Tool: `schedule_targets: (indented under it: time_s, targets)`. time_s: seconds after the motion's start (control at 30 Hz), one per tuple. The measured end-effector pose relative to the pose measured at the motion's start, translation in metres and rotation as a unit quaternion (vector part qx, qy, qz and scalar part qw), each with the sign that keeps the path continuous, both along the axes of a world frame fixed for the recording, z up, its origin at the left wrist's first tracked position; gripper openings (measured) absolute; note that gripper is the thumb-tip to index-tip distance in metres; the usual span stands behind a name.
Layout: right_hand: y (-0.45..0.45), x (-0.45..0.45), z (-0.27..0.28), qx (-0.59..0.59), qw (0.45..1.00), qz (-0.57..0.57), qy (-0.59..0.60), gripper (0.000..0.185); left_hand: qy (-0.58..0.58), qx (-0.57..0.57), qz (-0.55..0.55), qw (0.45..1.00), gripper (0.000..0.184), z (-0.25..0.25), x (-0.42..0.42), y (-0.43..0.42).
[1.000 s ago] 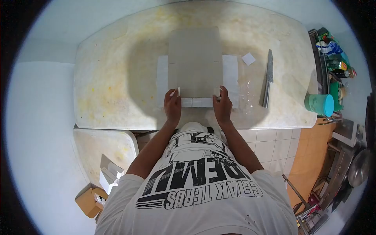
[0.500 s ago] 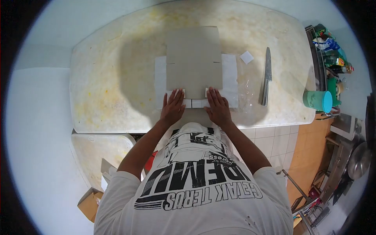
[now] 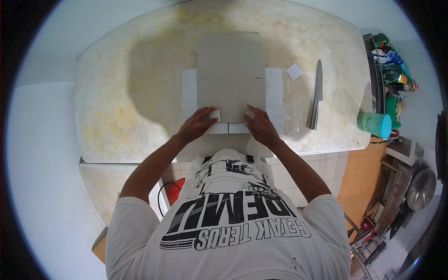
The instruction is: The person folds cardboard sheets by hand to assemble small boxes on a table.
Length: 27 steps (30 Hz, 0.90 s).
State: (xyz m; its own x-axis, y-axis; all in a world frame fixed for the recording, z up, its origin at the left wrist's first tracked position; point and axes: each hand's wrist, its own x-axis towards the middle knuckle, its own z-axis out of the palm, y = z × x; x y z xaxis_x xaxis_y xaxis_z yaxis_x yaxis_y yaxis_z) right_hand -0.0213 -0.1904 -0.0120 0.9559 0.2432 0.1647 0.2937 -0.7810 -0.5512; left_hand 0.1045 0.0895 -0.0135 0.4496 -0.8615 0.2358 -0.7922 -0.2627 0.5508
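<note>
A flat grey cardboard piece (image 3: 231, 70) with two short slits lies over white sheets (image 3: 274, 93) on the table. Across its near edge runs a white strip (image 3: 217, 128) with a dark line at its middle. My left hand (image 3: 198, 123) rests at the near left corner, its fingers together by a small white tab (image 3: 214, 115). At the near right corner, my right hand (image 3: 262, 125) has its fingers bent and apart on the card, over a second small tab (image 3: 250, 112). Neither hand visibly grips anything.
A knife (image 3: 317, 95) lies to the right, near a small white square (image 3: 294, 71) and clear plastic (image 3: 293, 119). A green container with a blue lid (image 3: 374, 124) stands at the table's right edge. Beyond it is a rack (image 3: 376, 74) with packets and bottles.
Both hands moved from holding the near corners to lying flat over them. The left hand has since turned sideways, its elbow farther out, and the right fingers have bent, uncovering the small tabs.
</note>
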Motion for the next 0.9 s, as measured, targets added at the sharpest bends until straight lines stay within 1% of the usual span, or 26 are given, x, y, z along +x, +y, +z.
schedule_targets:
  time_s: [0.03, 0.1, 0.13, 0.23, 0.33, 0.43, 0.53, 0.57, 0.63, 0.7, 0.73, 0.83, 0.9]
  targets:
    - [0.002, 0.003, -0.003, 0.006, 1.000, -0.025, -0.008, 0.046, 0.019, -0.001, 0.021, 1.000, 0.028, 0.000, -0.005, -0.002]
    - [0.002, 0.003, -0.004, 0.068, 0.994, -0.075, 0.041, 0.044, 0.056, -0.003, 0.066, 0.996, 0.026, -0.003, -0.011, -0.005]
    - [0.001, 0.003, -0.004, 0.098, 0.988, -0.098, 0.066, 0.044, 0.050, -0.011, 0.060, 0.997, 0.026, -0.008, -0.009, -0.005]
    - [-0.012, 0.004, -0.006, 0.125, 0.990, -0.044, 0.045, 0.044, 0.054, -0.019, 0.043, 0.997, 0.026, -0.013, -0.007, -0.002]
    - [-0.022, 0.009, -0.014, 0.115, 0.993, 0.027, 0.031, 0.046, 0.061, -0.005, 0.013, 0.998, 0.025, -0.008, 0.002, -0.001]
    - [-0.024, 0.014, -0.021, 0.036, 0.996, 0.086, -0.013, 0.045, 0.041, 0.007, -0.035, 0.998, 0.027, -0.008, 0.012, 0.002]
    - [-0.025, 0.011, -0.025, 0.007, 0.993, 0.117, 0.012, 0.041, 0.032, 0.022, -0.085, 0.996, 0.032, -0.009, 0.019, 0.005]
    - [-0.024, 0.009, -0.024, -0.032, 0.993, 0.115, 0.011, 0.045, 0.022, 0.034, -0.095, 0.995, 0.034, -0.009, 0.020, 0.006]
    - [-0.016, 0.007, -0.003, -0.109, 0.988, 0.109, 0.006, 0.052, 0.001, 0.078, -0.108, 0.991, 0.037, -0.009, 0.021, 0.008]
    - [-0.003, -0.004, 0.016, -0.136, 0.983, 0.064, 0.103, 0.059, -0.017, 0.140, -0.111, 0.984, 0.042, -0.008, 0.012, 0.010]
    - [0.003, -0.008, 0.021, -0.149, 0.976, 0.041, 0.152, 0.063, -0.011, 0.159, -0.096, 0.982, 0.043, -0.006, 0.007, 0.010]
    - [0.012, -0.014, 0.022, -0.204, 0.964, 0.020, 0.168, 0.072, 0.004, 0.212, -0.060, 0.975, 0.048, 0.004, -0.007, 0.008]
    - [0.016, -0.015, 0.025, -0.197, 0.967, 0.006, 0.160, 0.071, 0.010, 0.245, -0.040, 0.969, 0.050, 0.010, -0.015, 0.006]
